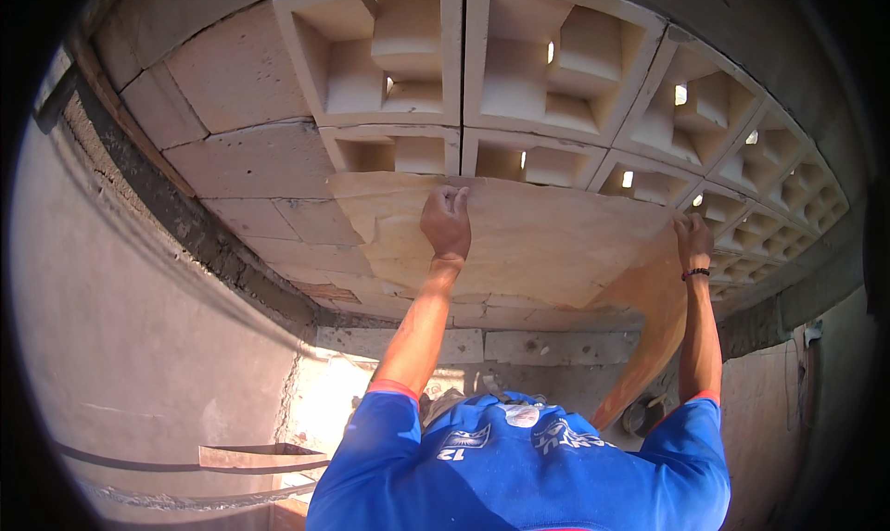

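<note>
A wide sheet of brown paper (519, 239) hangs against the wall in front of me, its upper edge running just below the decorative ventilation blocks (565, 58). My left hand (445, 223) is closed at that edge, thumb and fingers pinching the paper. Farther right, my right hand (692, 239) grips the sheet's upper right corner and wears a dark beaded bracelet (695, 273) at the wrist. From the right side a long strip of the paper curls down toward my body. The wall joints behind the sheet are hidden.
Pale block masonry (250, 82) continues to the left of the vents. A plastered wall (158, 318) stands at the left, with a wooden board (260, 459) jutting out lower down. At lower right, a round dark container (644, 412) sits partly behind my blue shirt (519, 466).
</note>
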Available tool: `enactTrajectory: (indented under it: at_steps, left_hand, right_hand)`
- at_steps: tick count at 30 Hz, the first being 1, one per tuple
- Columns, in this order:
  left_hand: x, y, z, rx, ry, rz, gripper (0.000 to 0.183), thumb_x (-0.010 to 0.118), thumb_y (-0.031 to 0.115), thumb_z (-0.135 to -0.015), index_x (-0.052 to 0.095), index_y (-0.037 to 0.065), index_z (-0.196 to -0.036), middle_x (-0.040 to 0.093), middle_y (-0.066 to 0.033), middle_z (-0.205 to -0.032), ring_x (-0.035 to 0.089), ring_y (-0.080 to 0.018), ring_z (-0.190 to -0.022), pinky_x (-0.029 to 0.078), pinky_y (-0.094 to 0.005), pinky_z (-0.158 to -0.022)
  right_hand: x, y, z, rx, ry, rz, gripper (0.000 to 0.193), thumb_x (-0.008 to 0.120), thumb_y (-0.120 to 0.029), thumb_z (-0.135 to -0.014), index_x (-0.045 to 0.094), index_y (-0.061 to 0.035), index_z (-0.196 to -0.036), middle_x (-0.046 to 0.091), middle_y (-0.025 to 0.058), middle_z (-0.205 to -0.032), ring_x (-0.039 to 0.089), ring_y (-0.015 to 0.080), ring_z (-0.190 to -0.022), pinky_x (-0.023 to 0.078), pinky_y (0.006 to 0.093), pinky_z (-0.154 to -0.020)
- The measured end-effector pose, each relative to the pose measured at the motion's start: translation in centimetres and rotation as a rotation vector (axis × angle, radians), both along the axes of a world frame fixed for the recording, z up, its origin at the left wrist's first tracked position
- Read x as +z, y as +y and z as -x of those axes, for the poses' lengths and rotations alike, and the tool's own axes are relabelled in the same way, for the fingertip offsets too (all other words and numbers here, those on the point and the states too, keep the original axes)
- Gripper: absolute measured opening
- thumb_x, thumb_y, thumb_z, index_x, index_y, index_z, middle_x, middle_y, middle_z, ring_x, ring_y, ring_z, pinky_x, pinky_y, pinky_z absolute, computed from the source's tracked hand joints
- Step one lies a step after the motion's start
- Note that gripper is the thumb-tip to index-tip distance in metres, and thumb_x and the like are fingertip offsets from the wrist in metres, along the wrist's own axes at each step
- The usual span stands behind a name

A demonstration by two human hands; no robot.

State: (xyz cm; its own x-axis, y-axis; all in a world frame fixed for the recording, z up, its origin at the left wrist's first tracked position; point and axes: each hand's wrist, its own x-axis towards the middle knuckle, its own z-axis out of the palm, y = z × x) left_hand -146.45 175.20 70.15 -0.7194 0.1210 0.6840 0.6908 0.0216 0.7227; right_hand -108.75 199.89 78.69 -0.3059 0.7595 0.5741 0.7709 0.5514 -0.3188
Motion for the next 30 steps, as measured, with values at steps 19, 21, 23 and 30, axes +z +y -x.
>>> enactTrajectory:
  at_steps: [19, 21, 23, 30]
  left_hand:
    - [0.7, 1.8, -2.4, -0.019, -0.152, 0.022, 0.061, 0.084, 0.028, -0.069, 0.046, 0.0, -0.108, 0.052, -0.0174, -0.102, 0.049, -0.0346, -0.098, 0.043, -0.0427, -0.083]
    - [0.6, 2.1, -2.5, 0.02, -0.146, 0.02, 0.061, 0.084, 0.028, -0.068, 0.045, 0.001, -0.107, 0.052, -0.0169, -0.102, 0.049, -0.0349, -0.097, 0.042, -0.0434, -0.083]
    - [0.4, 2.4, -2.5, 0.049, -0.15, 0.018, 0.06, 0.084, 0.029, -0.068, 0.045, 0.002, -0.105, 0.052, -0.0159, -0.101, 0.048, -0.0354, -0.097, 0.04, -0.0445, -0.083]
    - [0.0, 2.5, -2.3, 0.121, -0.118, 0.06, 0.058, 0.084, 0.027, -0.067, 0.047, 0.002, -0.103, 0.053, -0.0137, -0.099, 0.049, -0.0313, -0.093, 0.041, -0.0406, -0.08]
  right_hand:
    - [-0.3, -0.1, 0.1, 0.005, 0.156, 0.021, 0.028, 0.064, -0.025, -0.085, 0.058, -0.0069, -0.106, 0.065, 0.0187, -0.083, 0.063, 0.0405, -0.079, 0.048, 0.0457, -0.067]
    - [-0.9, -0.4, 0.4, -0.007, 0.221, -0.041, 0.034, 0.062, -0.023, -0.086, 0.054, -0.006, -0.114, 0.065, 0.0193, -0.089, 0.063, 0.0394, -0.08, 0.048, 0.0444, -0.069]
    - [-2.0, 0.1, 0.4, 0.043, 0.298, -0.109, 0.036, 0.06, -0.021, -0.087, 0.051, -0.0041, -0.117, 0.064, 0.0185, -0.091, 0.063, 0.0366, -0.08, 0.049, 0.0427, -0.073]
    - [-1.9, -5.6, 3.1, 0.11, 0.493, -0.023, 0.027, 0.048, -0.018, -0.096, 0.048, 0.0007, -0.116, 0.062, 0.0093, -0.091, 0.053, 0.014, -0.064, 0.046, 0.0296, -0.061]
